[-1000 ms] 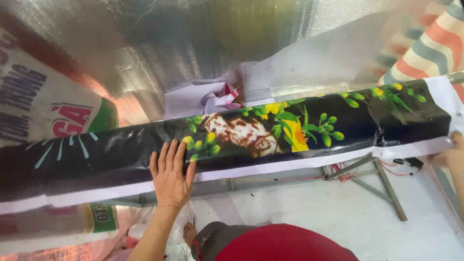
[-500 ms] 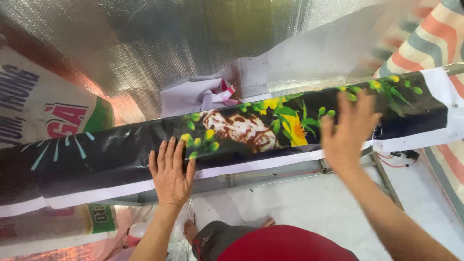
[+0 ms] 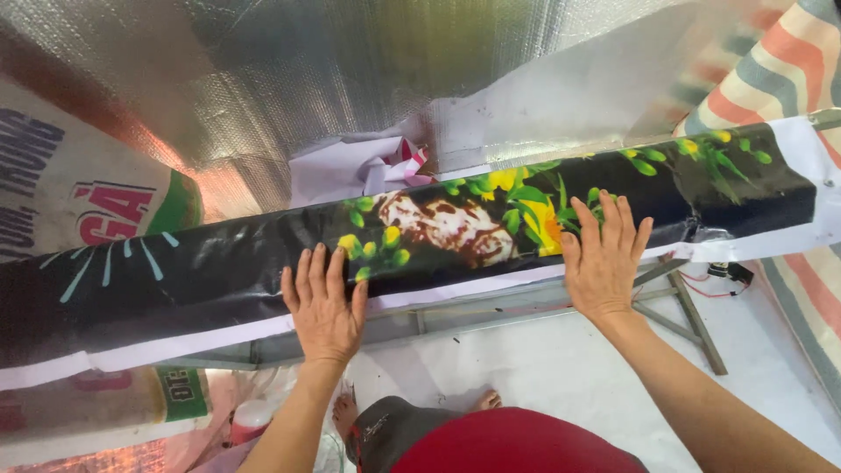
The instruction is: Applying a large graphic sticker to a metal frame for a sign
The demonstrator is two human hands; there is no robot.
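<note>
1. Printed banner, a long dark glossy sheet with a white border, lies draped over a metal frame and runs from the lower left to the upper right of the view. Its middle shows yellow flowers, green leaves and a brown patch; pale radiating lines mark its left part.
2. Left hand lies flat on the banner's near edge, left of the middle, fingers spread and pointing away from the person, the palm over the white border.
3. Right hand lies flat in the same way further right, fingers spread over the flower print, the heel of the hand at the white border. Neither hand pinches or grips anything.
4. Behind the banner, a crumpled white sheet sits against a silver foil wall.
5. At the far left stands a printed sack in white, red and green.
6. A striped tarpaulin fills the upper right corner.
7. Below the frame is a white floor, where the person's bare toes show above red clothing.
</note>
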